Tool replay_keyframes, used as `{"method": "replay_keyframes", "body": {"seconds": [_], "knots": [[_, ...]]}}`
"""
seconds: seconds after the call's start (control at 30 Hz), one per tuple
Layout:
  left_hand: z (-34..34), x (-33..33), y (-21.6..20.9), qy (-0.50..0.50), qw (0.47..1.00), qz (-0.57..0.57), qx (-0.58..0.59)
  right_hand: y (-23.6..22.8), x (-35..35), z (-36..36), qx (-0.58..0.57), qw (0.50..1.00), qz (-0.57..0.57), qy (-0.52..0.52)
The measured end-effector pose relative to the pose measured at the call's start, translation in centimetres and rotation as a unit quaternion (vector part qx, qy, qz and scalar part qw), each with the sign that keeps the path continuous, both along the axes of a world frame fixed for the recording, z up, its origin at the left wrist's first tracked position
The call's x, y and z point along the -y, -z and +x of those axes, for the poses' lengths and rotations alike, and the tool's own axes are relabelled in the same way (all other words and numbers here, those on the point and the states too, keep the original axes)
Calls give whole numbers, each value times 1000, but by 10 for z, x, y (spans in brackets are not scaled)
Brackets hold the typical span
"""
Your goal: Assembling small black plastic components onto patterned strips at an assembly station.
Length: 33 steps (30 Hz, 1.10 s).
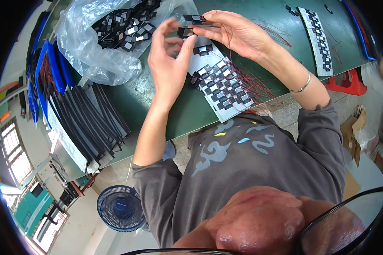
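Note:
My left hand [168,63] is raised over the green table, its thumb and fingers closed on a small black rectangular part [184,32]; its fingertips are partly blurred. Facing it, my right hand [242,36] pinches a second small black part [194,18], with thin dark red wires hanging below the fingers. The tip of a right finger also reaches the lower part. Beneath both hands lies a pale strip [221,114] bearing rows of similar black parts with shiny faces. Their red wires [259,87] trail off to the right.
A clear plastic bag [78,55] full of loose black parts stands at the far left. Stacked dark strips [83,123] and blue holders [42,85] line the left table edge. Another filled strip [315,42] lies at right. A red stool [349,84] and blue fan [121,208] stand below.

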<state>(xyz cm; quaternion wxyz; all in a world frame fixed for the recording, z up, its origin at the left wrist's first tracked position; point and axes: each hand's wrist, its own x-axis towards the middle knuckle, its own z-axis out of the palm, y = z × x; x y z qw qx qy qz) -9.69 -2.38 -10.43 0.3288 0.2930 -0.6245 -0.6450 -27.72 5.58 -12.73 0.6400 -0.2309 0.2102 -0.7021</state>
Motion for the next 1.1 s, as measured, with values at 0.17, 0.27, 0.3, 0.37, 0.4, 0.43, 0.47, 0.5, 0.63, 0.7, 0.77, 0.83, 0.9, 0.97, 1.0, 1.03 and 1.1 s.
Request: {"method": "replay_keyframes", "body": {"seconds": [0.17,0.27,0.3,0.37,0.4,0.43,0.47,0.5,0.63,0.7,0.77,0.83,0.9,0.97,1.0,1.03,1.1], "knots": [[9,18,-5,12,737,-666,117,-6,-6,-2,-32,995,89,-7],[14,18,-7,9,721,-679,136,-3,-5,-6,-28,998,45,-25],[15,17,-7,-7,718,-682,139,-4,-5,-5,-28,998,46,-23],[19,14,-13,-49,762,-633,125,-7,-1,4,-362,915,92,153],[20,12,-16,-91,802,-580,110,-9,-1,9,-361,915,93,154],[21,8,-20,-96,817,-556,119,-14,0,17,-354,920,85,145],[18,6,-17,-98,816,-556,121,-19,0,22,-347,925,77,136],[13,7,-12,-82,828,-546,97,-23,-4,23,-365,922,85,100],[10,1,-4,-56,857,-506,84,-22,-10,23,-427,897,30,110],[10,0,-5,-61,867,-486,89,-20,-10,20,-423,900,33,100],[10,2,-3,-60,857,-504,91,-18,-8,19,-418,903,37,92],[9,3,-2,-59,847,-521,93,-12,-7,19,-377,921,50,84],[8,3,-1,-72,815,-565,105,-10,-7,19,-371,923,53,85],[8,1,0,-82,794,-591,119,-10,-6,20,-367,925,56,83],[7,0,0,-92,772,-615,133,-11,-6,21,-352,929,60,93],[8,0,0,-93,771,-615,134,-12,-5,24,-337,934,63,102],[8,-2,-2,-106,721,-667,158,-26,-6,28,-301,948,54,89]]}}
